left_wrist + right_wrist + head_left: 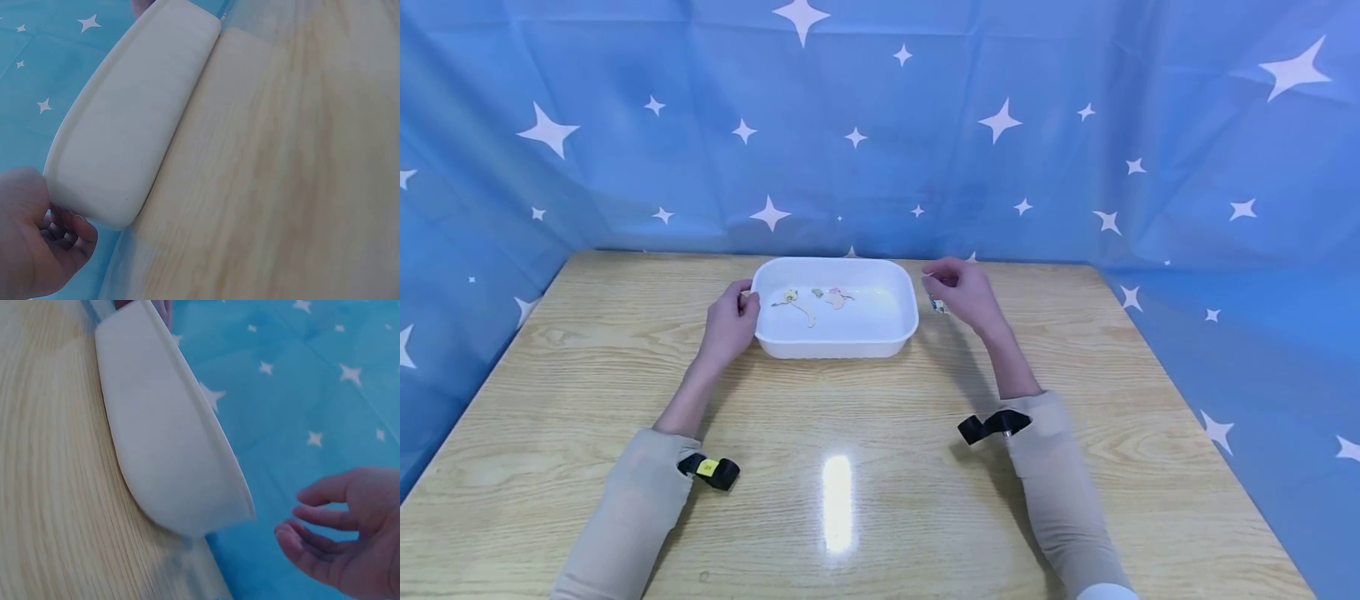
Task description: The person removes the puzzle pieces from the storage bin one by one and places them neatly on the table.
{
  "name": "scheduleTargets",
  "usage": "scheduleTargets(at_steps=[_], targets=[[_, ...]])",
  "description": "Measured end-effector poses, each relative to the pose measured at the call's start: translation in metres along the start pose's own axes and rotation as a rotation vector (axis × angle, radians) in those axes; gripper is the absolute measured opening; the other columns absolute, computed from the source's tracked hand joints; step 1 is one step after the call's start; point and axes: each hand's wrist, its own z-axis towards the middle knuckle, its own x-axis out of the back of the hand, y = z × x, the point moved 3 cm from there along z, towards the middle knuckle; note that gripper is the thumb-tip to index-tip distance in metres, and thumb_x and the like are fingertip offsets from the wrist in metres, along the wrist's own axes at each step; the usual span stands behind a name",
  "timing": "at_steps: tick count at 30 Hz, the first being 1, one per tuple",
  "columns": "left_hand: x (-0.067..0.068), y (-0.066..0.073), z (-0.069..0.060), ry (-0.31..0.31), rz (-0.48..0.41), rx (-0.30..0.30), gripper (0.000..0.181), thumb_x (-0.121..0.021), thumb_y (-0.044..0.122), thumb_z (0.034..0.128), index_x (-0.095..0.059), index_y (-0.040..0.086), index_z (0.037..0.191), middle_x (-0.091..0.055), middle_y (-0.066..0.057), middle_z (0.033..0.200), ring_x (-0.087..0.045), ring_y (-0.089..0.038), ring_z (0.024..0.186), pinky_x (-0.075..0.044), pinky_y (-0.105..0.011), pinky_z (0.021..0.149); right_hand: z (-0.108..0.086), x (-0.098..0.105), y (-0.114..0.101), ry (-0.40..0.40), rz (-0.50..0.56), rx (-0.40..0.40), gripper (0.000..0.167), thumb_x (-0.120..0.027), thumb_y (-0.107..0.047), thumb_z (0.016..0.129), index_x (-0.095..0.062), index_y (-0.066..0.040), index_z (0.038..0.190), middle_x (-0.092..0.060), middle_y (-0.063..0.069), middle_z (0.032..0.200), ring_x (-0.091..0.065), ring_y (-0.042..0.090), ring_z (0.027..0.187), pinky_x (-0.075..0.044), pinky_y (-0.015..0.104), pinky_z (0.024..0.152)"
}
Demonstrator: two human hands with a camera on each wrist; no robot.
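Observation:
A white plastic basin [835, 349] stands near the back of the table, with a few small flat pieces inside: a yellow piece with long thin parts [790, 297], a small greenish one [817, 292] and a pinkish one [837, 298]. My left hand [730, 323] grips the basin's left end, thumb at the rim and fingers curled below it in the left wrist view. Beyond the right end, my right hand [962, 292] hovers apart from the basin. Its fingers are loosely bent, with nothing visible between them in the right wrist view. A small colourful piece [938, 306] shows just under that hand, partly hidden.
The wooden table [775, 433] reaches back to a blue curtain [880, 125] with white stars, which hangs behind and along both sides. Black wrist cameras sit on the left sleeve [625, 508] and the right sleeve [1060, 483].

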Motion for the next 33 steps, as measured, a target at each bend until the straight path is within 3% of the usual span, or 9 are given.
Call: scheduleTargets(at_steps=[11, 17, 27, 33], targets=[[-0.001, -0.001, -0.001, -0.003, -0.014, 0.005, 0.044, -0.041, 0.017, 0.1076, -0.047, -0.009, 0.142, -0.052, -0.012, 0.087, -0.048, -0.02, 0.071, -0.041, -0.023, 0.055, 0.008, -0.044, -0.024, -0.102, -0.003, 0.039, 0.027, -0.066, -0.017, 0.098, -0.069, 0.001, 0.119, -0.069, 0.013, 0.1, -0.064, 0.025, 0.088, -0.053, 0.035, 0.077], [-0.001, -0.001, 0.0, 0.0, -0.01, 0.012, 0.044, -0.041, 0.017, 0.1076, -0.047, -0.009, 0.142, -0.051, -0.012, 0.087, -0.047, -0.02, 0.071, -0.041, -0.023, 0.056, 0.017, -0.066, -0.026, -0.125, -0.01, 0.024, 0.025, -0.066, -0.015, 0.098, -0.07, 0.0, 0.117, -0.069, 0.013, 0.101, -0.064, 0.024, 0.09, -0.052, 0.035, 0.078], [-0.001, -0.001, -0.002, 0.004, -0.012, 0.007, 0.043, -0.042, 0.016, 0.1071, -0.048, -0.009, 0.141, -0.052, -0.012, 0.087, -0.048, -0.02, 0.071, -0.041, -0.023, 0.056, 0.033, -0.101, -0.027, -0.182, -0.045, 0.006, 0.03, -0.067, -0.011, 0.096, -0.068, 0.005, 0.121, -0.069, 0.018, 0.114, -0.066, 0.029, 0.106, -0.051, 0.033, 0.094], [-0.001, 0.0, 0.0, 0.015, -0.018, -0.007, 0.042, -0.043, 0.016, 0.1067, -0.049, -0.009, 0.14, -0.051, -0.011, 0.086, -0.047, -0.021, 0.069, -0.04, -0.023, 0.055, 0.037, -0.111, -0.029, -0.201, -0.094, -0.006, 0.035, -0.068, -0.014, 0.096, -0.066, 0.003, 0.126, -0.067, 0.017, 0.123, -0.064, 0.031, 0.112, -0.049, 0.035, 0.097]])
